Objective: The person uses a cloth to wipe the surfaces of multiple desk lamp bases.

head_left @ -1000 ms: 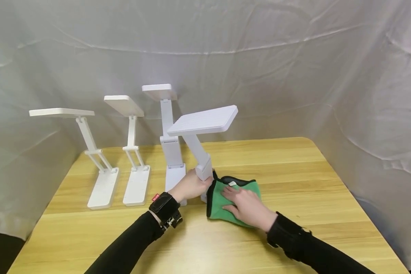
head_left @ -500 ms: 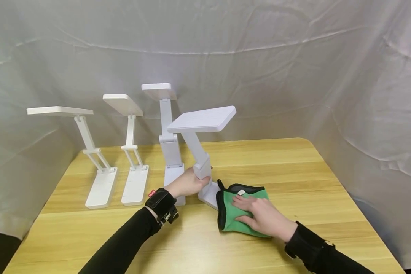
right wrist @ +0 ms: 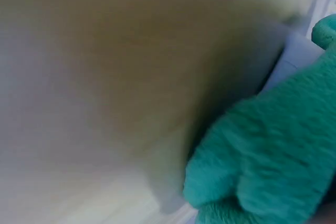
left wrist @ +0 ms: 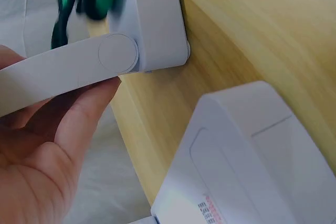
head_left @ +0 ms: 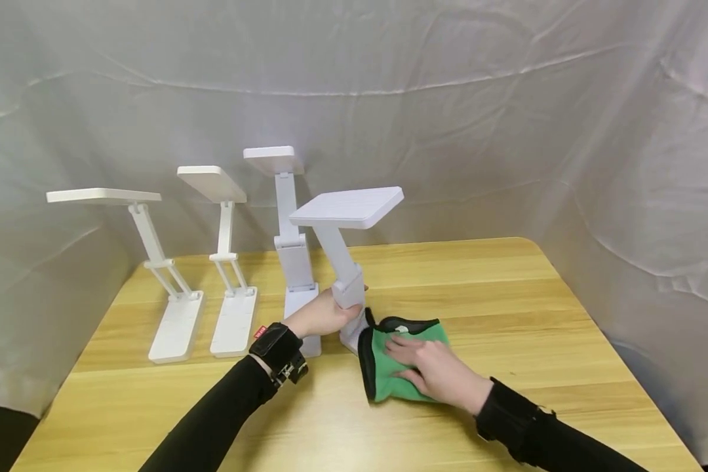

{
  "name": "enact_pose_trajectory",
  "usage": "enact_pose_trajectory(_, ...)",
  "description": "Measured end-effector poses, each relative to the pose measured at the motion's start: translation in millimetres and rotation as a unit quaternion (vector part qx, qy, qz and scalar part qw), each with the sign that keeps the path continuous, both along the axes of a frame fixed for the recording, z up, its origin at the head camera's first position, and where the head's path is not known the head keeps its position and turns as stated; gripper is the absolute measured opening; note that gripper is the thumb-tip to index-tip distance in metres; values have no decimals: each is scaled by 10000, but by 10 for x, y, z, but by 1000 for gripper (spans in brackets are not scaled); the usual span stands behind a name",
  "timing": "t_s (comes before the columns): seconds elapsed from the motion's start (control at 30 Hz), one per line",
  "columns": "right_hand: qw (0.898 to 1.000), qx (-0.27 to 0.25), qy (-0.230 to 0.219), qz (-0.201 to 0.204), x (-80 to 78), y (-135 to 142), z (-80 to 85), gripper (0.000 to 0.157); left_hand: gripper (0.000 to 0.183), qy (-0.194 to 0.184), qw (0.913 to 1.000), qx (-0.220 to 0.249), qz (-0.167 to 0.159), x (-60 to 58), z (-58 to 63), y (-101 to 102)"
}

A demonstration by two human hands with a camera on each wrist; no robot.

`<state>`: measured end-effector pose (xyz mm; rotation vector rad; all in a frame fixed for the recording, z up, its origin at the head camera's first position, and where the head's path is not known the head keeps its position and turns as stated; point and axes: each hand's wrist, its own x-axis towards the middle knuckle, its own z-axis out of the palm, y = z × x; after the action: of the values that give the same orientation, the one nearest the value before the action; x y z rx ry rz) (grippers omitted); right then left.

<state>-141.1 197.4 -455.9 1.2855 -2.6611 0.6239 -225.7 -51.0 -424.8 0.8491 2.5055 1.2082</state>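
Note:
My left hand [head_left: 327, 313] grips the lower arm of a white folding desk lamp [head_left: 347, 208], whose head tilts above that hand. In the left wrist view the thumb lies along the white lamp arm [left wrist: 63, 69] near its round hinge. My right hand [head_left: 433, 367] rests on a green cloth [head_left: 389, 377] with black edging, fingers extended over it and thumb apart. This cloth covers much of the held lamp's base. The right wrist view shows the fluffy green cloth [right wrist: 273, 145] bunched against a white lamp part [right wrist: 296, 59].
Close to the left of the held lamp stands another white lamp [head_left: 295, 259]. Two more unfolded lamps, one nearer [head_left: 234, 321] and one farther left [head_left: 177, 328], stand on the wooden table [head_left: 507, 295]. A grey curtain [head_left: 448, 144] hangs behind the table.
The right hand and green cloth slid right and toward me, baring part of the lamp's base, then came back left over it. The left hand keeps its grip, nearly still.

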Motion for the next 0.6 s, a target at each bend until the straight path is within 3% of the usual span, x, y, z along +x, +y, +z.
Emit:
enact_pose_trajectory(0.17,9985,159,-179,484,136,161,14,43,43,48,9994,-73,346,1,-14,-20)
enact_pose_trajectory(0.3,9968,117,-405,679,100,117,10,46,44,143,9983,-9,572,9,-33,-24)
enact_pose_trajectory(0.43,9970,100,-564,520,-33,-12,0,49,44,153,9982,36,587,-2,-49,-7)
enact_pose_trajectory(0.6,9991,29,-414,-81,-203,-126,-6,48,41,255,9988,40,411,-25,-57,39)
